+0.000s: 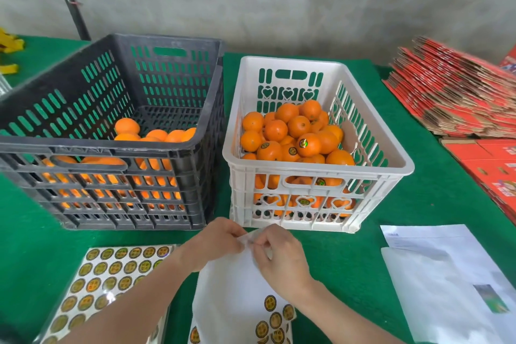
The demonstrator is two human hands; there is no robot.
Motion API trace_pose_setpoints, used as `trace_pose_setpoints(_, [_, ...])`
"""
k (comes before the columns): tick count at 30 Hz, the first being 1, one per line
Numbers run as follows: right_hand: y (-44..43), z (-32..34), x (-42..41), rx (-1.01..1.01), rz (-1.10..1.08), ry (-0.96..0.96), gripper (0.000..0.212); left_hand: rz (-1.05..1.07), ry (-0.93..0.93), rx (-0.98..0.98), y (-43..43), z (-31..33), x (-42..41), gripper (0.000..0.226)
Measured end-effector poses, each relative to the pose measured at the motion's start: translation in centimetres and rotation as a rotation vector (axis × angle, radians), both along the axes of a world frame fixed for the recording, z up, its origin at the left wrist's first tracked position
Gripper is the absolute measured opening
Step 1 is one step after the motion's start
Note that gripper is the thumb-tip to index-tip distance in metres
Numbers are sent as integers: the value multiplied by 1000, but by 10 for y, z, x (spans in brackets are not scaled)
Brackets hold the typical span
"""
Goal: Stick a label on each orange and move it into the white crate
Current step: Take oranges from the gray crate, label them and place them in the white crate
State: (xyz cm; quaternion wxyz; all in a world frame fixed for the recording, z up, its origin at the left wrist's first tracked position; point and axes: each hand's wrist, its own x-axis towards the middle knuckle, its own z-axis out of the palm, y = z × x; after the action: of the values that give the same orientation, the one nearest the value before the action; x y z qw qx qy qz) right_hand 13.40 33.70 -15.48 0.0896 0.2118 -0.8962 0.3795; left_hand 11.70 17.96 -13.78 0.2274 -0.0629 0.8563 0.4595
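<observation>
Looking over the green surface [418,204], we meet the black crate [97,148] first, the biggest thing on it, standing at the left. Its oranges [127,126] lie low, heaped toward the near right corner, and much of its slatted wall rises bare above them. Just beside it on the right stands the white crate [321,173], smaller and lower, with only a thin strip of green between the two rims. Its own oranges [298,126] are piled close to the rim, and several near the front carry a round dark-and-gold label [303,143].

At the far right a slumped stack of flattened red cartons [452,98] runs off the edge of our view, and nearer to us two white papers [446,288] overlap. Between these and the white crate we have a broad band of open green. The strip in front of both crates is narrower.

At the near left a full sheet of labels [111,279] lies flat, partly under the left forearm. Next to it a mostly stripped backing sheet [231,288] keeps a few stickers [270,303] at its near end. The left hand [215,240] and right hand [279,251] meet at its far corner, fingertips together. Each pinches the sheet there, just in front of the white crate's near left corner.
</observation>
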Motion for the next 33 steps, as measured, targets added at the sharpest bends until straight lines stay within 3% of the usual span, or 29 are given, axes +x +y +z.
trace_pose_setpoints(5, [7, 17, 2, -260, 8, -40, 12, -197, 46, -161, -5, -6, 7, 21])
trace_pose_setpoints(7, [3, 35, 2, -318, 67, 23, 8, -263, 220, -288, -1, -2, 13, 26])
trace_pose_setpoints(12, [-17, 94, -19, -416, 159, 263, 4, -97, 969, -147, -19, 65, 26, 14])
trace_pose_setpoints(15, [-47, 124, -45, -446, 188, 324, 8, 118, 1169, -120, -52, 110, 28, 13])
trace_pose_setpoints(17, [-74, 137, -66, -397, 254, 313, 17, 292, 1202, -162, -78, 129, 22, 3])
trace_pose_setpoints(19, [-100, 146, -83, -301, 303, 219, 28, 449, 1126, -259, -105, 143, 4, 13])
trace_pose_setpoints(21, [-118, 147, -94, -198, 308, 148, 38, 421, 958, -379, -132, 154, -21, 15])
trace_pose_setpoints(27, [-127, 141, -109, -110, 311, 150, 44, -229, 122, -790, -154, 156, -90, 15])
trace_pose_setpoints(32, [-131, 142, -111, -75, 319, 101, 44, -586, -94, -981, -137, 137, -110, 34])
trace_pose_setpoints(33, [-131, 142, -111, -74, 318, 103, 44, -546, -162, -968, -138, 130, -113, 44])
